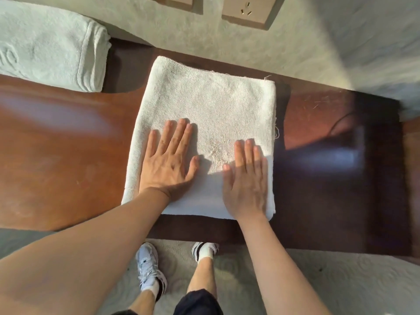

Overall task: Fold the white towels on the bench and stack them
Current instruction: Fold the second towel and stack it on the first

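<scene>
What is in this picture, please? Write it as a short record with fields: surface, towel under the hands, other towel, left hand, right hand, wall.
surface: brown wooden bench
towel under the hands: white towel, folded to a near square, lying flat on the bench
other towel: folded pale towel at the far left of the bench, apart from the first
left hand: left hand flat on the white towel, fingers straight
right hand: right hand flat on the same towel, fingers straight
wall: power socket above the bench

Both the left hand (pixel 169 164) and the right hand (pixel 246 180) press flat on a folded white towel (pixel 211 105) at the bench's (pixel 63 155) middle; another folded towel (pixel 47 44) lies at its far left corner.
</scene>
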Demonstrator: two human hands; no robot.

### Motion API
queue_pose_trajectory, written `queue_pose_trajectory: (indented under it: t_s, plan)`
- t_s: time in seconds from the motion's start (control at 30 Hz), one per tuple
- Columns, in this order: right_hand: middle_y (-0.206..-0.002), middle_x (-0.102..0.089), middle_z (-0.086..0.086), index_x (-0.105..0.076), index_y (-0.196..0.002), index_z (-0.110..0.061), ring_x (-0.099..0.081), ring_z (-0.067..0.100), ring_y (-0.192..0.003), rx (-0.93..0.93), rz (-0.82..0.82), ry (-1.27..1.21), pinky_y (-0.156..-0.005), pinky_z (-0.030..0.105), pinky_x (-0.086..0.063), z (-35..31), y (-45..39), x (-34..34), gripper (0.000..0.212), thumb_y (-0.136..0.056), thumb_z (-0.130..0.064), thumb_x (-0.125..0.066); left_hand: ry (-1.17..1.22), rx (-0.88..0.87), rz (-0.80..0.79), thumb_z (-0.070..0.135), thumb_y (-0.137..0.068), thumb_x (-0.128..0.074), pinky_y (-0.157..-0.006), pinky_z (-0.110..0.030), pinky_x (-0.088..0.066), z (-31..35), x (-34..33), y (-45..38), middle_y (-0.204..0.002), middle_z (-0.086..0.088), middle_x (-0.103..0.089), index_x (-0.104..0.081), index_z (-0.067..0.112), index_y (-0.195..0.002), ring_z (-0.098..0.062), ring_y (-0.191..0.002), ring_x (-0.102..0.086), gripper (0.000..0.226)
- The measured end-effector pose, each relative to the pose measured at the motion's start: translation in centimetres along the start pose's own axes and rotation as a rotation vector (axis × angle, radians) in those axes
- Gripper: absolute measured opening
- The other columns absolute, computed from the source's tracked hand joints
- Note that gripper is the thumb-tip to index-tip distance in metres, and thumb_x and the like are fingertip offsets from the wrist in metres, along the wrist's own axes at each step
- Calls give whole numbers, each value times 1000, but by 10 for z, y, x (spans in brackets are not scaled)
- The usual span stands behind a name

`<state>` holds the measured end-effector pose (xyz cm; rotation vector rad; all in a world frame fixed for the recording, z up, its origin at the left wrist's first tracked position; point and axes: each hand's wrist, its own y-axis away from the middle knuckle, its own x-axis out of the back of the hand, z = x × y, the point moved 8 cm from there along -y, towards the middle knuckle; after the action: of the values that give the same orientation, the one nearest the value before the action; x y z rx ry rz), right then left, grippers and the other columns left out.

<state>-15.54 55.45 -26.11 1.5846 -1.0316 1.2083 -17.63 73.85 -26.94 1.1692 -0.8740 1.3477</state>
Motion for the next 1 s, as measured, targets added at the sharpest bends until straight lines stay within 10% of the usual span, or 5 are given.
queue_pose_trajectory:
  t_s: [0.27, 0.43, 0.63, 1.0]
  plan:
    - [-169, -11, 6, -20, -161, -18, -6, 24, -157, -66, 85, -30, -125, 51, -13, -1, -1, -2, 69, -100, -48, -25, 25, -32, -38, 56, -100, -24, -127, -49, -1, 5, 6, 5, -170, 4, 0, -5, 22, -163, -21, -157, 5, 75]
    - [-168, -17, 11, -25, -160, -12, -12, 29, -156, 1, 148, -15, -123, 56, -19, -5, 0, -2, 69, -100, -45, -29, -15, -205, 9, 49, -98, -39, -124, -50, -20, -15, 19, -12, -166, 0, -29, -34, 22, -158, -26, -153, -27, 66]
    - [-168, -18, 12, -27, -159, -11, -17, 31, -155, 11, 160, -16, -120, 58, -23, -4, -1, -2, 69, -99, -46, -29, -153, -163, -75, 67, -99, 0, -126, -44, 9, -49, 25, -104, -169, 9, 13, 12, 39, -159, -15, -155, 15, 68]
    - [-168, -20, 9, -28, -159, -15, -18, 29, -155, -14, 188, -10, -121, 56, -22, 2, -9, -5, 67, -100, -45, -28, -95, -198, -36, 58, -102, -17, -126, -51, 3, -26, 42, -84, -171, -3, -3, -13, 25, -163, -25, -157, 6, 69]
